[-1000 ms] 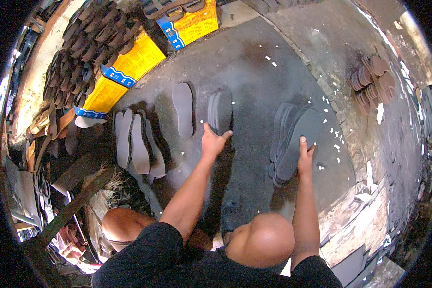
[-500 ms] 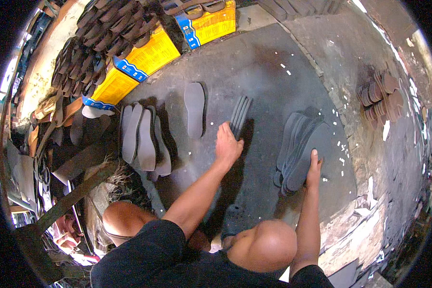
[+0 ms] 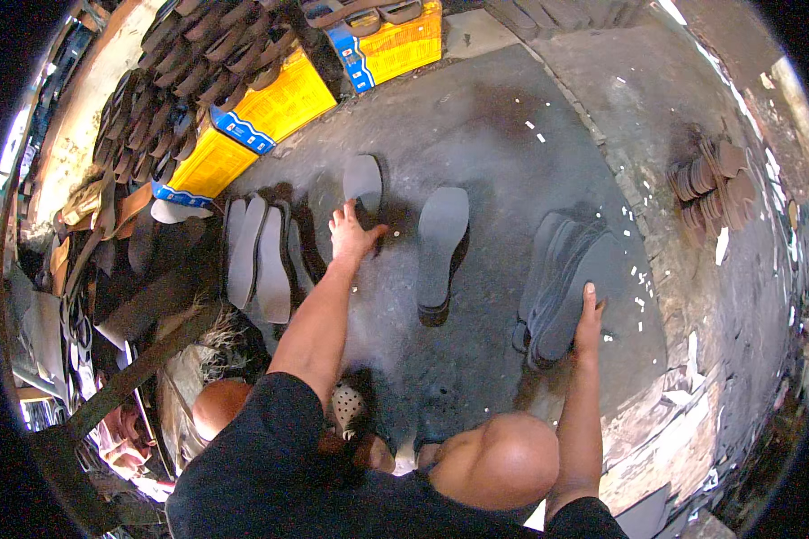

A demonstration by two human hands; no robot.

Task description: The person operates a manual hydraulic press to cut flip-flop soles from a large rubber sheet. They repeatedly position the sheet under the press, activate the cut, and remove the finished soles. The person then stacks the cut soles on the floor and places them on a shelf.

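Grey shoe soles lie spread on a dark concrete floor (image 3: 494,135). My left hand (image 3: 351,235) is stretched forward, fingers apart, resting on the near end of one grey sole (image 3: 363,182). To its right lies a single longer grey sole (image 3: 439,241), apart from the hand. My right hand (image 3: 589,310) presses flat on the near edge of a fanned stack of grey soles (image 3: 562,278). Neither hand lifts anything.
Several more grey soles (image 3: 259,256) lie overlapped at the left. Yellow and blue cartons (image 3: 270,108) and heaps of dark soles (image 3: 171,81) stand behind them. A pile of brown round pieces (image 3: 710,180) sits at the right. My bent knee (image 3: 503,458) is below.
My left hand let go of the sole it was moving, which now lies flat in the middle, and shifted left onto the neighbouring sole. My right hand stayed on the stack.
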